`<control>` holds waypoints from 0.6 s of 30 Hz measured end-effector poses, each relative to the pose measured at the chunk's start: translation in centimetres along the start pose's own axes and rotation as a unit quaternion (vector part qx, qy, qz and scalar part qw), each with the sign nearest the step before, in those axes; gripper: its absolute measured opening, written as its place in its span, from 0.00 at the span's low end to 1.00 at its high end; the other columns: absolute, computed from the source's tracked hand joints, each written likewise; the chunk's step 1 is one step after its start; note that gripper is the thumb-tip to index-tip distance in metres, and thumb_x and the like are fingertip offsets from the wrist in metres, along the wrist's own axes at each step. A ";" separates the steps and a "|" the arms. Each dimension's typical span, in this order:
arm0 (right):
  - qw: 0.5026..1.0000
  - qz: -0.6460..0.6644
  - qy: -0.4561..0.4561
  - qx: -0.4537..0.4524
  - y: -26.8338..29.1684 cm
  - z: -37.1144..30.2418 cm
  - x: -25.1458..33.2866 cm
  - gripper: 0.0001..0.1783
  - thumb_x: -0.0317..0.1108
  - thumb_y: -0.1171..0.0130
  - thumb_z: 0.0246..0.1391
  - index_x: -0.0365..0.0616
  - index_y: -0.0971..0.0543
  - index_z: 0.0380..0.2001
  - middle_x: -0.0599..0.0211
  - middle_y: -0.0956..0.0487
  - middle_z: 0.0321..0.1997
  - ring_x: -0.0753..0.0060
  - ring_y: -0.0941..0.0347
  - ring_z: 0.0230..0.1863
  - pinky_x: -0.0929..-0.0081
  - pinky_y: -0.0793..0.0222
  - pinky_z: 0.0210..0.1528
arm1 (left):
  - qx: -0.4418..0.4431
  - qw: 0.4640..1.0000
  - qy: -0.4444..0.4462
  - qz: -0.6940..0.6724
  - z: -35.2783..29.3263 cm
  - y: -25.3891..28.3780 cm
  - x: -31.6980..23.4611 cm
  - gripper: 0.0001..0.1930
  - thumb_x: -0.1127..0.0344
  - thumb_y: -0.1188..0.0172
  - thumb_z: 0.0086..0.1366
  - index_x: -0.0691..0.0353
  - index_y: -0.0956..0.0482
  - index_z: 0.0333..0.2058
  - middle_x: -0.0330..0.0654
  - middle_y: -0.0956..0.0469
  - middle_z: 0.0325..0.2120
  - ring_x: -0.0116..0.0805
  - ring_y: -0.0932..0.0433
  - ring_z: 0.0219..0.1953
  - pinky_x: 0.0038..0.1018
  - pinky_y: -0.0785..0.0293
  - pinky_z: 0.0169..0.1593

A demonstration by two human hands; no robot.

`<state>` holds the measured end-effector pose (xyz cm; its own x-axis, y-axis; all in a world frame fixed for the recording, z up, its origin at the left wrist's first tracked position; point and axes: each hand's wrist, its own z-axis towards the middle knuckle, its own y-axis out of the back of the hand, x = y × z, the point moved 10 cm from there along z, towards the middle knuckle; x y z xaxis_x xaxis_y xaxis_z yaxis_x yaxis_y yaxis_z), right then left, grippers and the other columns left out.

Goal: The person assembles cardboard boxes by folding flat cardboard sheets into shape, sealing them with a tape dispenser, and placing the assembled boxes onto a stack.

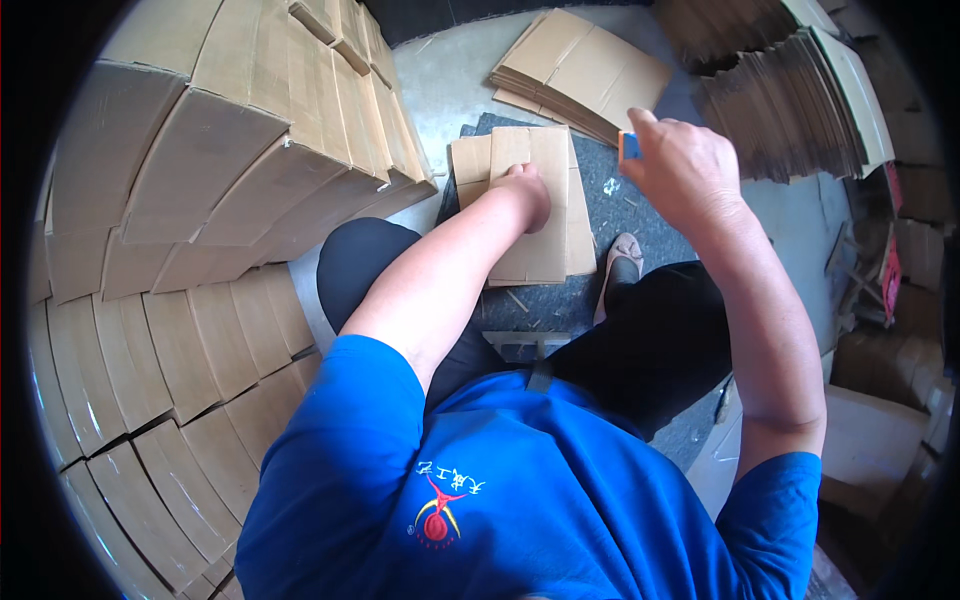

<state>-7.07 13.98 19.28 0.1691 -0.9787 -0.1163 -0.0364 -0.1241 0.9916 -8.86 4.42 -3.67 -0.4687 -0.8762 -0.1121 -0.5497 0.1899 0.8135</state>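
Note:
My left hand (523,196) rests on a narrow flat piece of cardboard (530,250), its fingers curled in. Whether those fingers grip anything is hidden. Beneath that piece, wider cardboard sheets (470,165) stick out on both sides, lying on a dark mat (510,308) between my feet. Raised to the right of them, my right hand (690,170) is closed around a small blue thing with an orange edge (629,146). Most of that thing is inside the hand, so its kind does not show.
Stacked brown cartons (200,160) rise along my left side. Ahead on the floor lies a pile of flattened cardboard (590,70). Farther right stands a tall stack of cardboard sheets (785,105). My shoe (622,262) is beside the mat's cardboard, and small scraps (612,186) litter the mat.

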 end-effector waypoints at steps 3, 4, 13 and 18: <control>0.997 0.011 -0.045 -0.063 3.4 0.0 -2.0 0.18 0.44 0.35 0.53 0.44 0.22 0.42 0.59 0.16 0.34 0.58 0.18 0.39 0.63 0.22 0.40 | 0.164 0.970 -0.050 0.173 1.1 -0.8 0.8 0.26 0.74 0.53 0.60 0.76 0.32 0.59 0.60 0.35 0.61 0.51 0.36 0.65 0.36 0.35 0.64; 0.997 0.010 -0.040 -0.068 3.6 0.0 -2.0 0.18 0.44 0.35 0.53 0.44 0.22 0.42 0.59 0.16 0.34 0.58 0.18 0.39 0.63 0.22 0.40 | 0.216 0.962 -0.069 0.152 1.4 -1.3 1.1 0.25 0.73 0.52 0.61 0.75 0.30 0.57 0.60 0.35 0.61 0.51 0.34 0.63 0.36 0.35 0.63; 0.972 0.209 -0.092 -0.053 -2.7 1.6 -4.4 0.18 0.42 0.32 0.51 0.45 0.18 0.44 0.58 0.16 0.40 0.58 0.18 0.41 0.65 0.24 0.46 | 0.328 0.931 -0.088 0.131 2.8 -1.5 2.4 0.21 0.60 0.50 0.69 0.63 0.25 0.57 0.56 0.38 0.64 0.54 0.30 0.60 0.39 0.32 0.60; 0.859 0.476 -0.135 -0.131 -7.2 2.1 -9.0 0.11 0.35 0.33 0.52 0.42 0.16 0.38 0.67 0.17 0.32 0.74 0.21 0.33 0.76 0.27 0.42 | 0.222 0.971 -0.092 0.006 1.0 1.5 2.0 0.20 0.58 0.48 0.69 0.65 0.23 0.53 0.54 0.32 0.59 0.53 0.28 0.57 0.41 0.31 0.60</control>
<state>-10.36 23.32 13.05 -0.0509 -0.6236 0.7801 0.1971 0.7594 0.6200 -11.34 3.43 -3.26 -0.5705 -0.7863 -0.2372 -0.7679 0.4083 0.4936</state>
